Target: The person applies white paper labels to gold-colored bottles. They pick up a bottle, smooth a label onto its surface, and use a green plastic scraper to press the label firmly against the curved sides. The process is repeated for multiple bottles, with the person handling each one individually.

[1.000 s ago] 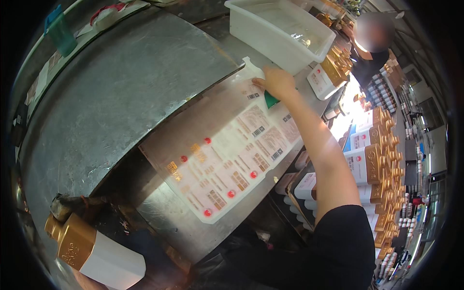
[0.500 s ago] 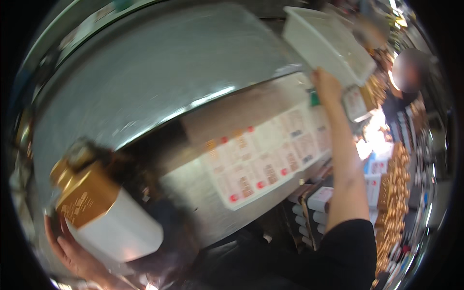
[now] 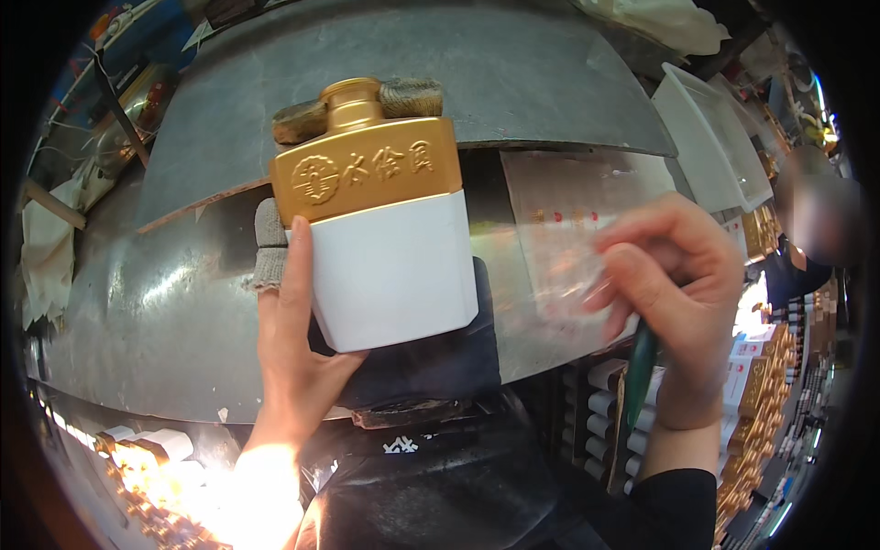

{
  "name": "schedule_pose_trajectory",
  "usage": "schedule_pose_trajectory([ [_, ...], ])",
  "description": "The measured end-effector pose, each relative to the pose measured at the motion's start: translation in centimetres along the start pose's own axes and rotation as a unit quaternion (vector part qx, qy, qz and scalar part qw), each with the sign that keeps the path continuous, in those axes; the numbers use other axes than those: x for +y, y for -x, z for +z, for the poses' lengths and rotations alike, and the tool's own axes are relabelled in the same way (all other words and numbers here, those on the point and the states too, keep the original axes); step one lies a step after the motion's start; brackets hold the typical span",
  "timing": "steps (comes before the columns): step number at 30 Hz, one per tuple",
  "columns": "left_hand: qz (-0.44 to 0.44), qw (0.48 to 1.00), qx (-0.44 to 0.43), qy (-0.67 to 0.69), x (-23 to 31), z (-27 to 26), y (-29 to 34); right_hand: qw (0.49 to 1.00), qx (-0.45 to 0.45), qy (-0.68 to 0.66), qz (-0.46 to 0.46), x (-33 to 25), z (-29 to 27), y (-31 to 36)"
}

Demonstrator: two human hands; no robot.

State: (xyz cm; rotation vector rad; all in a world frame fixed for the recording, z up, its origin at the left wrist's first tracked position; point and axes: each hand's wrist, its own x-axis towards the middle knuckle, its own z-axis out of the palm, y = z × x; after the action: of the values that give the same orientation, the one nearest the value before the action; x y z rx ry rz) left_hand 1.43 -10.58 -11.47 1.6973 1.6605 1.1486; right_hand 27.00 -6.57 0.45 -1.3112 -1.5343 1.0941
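My left hand [image 3: 298, 339] grips a flat bottle [image 3: 394, 266] with a white body and a gold shoulder and neck, from its left side and lower edge. Grey knitted covers sit on one or more fingers of that hand. The bottle lies tilted, neck away from me, near two worn, padded blocks [image 3: 412, 96]. To the right, my right hand [image 3: 678, 275] is closed, with a slim green tool [image 3: 640, 371] tucked in it and pointing down. Its thumb and fingertips pinch together over a printed sheet [image 3: 559, 211]; whether they hold a thin film is too blurred to tell.
A grey metal worktop [image 3: 532, 73] spans the back, with a lower bench surface [image 3: 165, 302] in front. The white plastic bin [image 3: 715, 137] stands at the right. Many gold-topped bottles [image 3: 756, 403] stand beyond my right arm, near another person [image 3: 816, 211].
My left hand has brought the bottle from the far left to the middle and turned its front up. My right hand has drawn back from beside the bin toward me.
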Motion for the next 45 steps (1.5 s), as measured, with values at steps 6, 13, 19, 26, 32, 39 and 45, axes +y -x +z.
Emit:
schedule_pose_trajectory([
  [6, 0.064, 0.988, -0.046, 0.135, 0.5, -2.3, -0.3, 0.983, -0.118, -0.121, 0.065, 0.8, 6.9, -1.9],
  [13, 0.152, 0.986, 0.006, -0.061, 0.1, -1.3, -0.7, 0.989, -0.003, 0.127, -0.079, 2.8, 7.5, -1.8],
  [19, 0.121, 0.990, -0.004, -0.067, 0.6, -1.6, -0.7, 0.881, -0.003, 0.357, -0.310, 5.3, 6.5, -0.4],
  [26, 0.100, 0.985, -0.020, -0.138, 1.3, -1.5, -1.4, 0.912, -0.078, 0.345, -0.207, 5.0, 6.5, 0.1],
  [32, 0.131, 0.990, -0.020, -0.039, 0.8, -1.8, -1.4, 0.910, -0.066, 0.337, -0.234, 5.2, 6.1, -0.2],
  [39, 0.079, 0.990, -0.069, -0.093, 1.6, -2.1, -1.3, 0.902, -0.081, 0.364, -0.219, 5.2, 6.2, -0.3],
  [45, 0.099, 0.983, -0.040, -0.149, 1.0, -1.8, -1.1, 0.905, -0.082, 0.349, -0.228, 5.5, 6.3, -0.2],
])
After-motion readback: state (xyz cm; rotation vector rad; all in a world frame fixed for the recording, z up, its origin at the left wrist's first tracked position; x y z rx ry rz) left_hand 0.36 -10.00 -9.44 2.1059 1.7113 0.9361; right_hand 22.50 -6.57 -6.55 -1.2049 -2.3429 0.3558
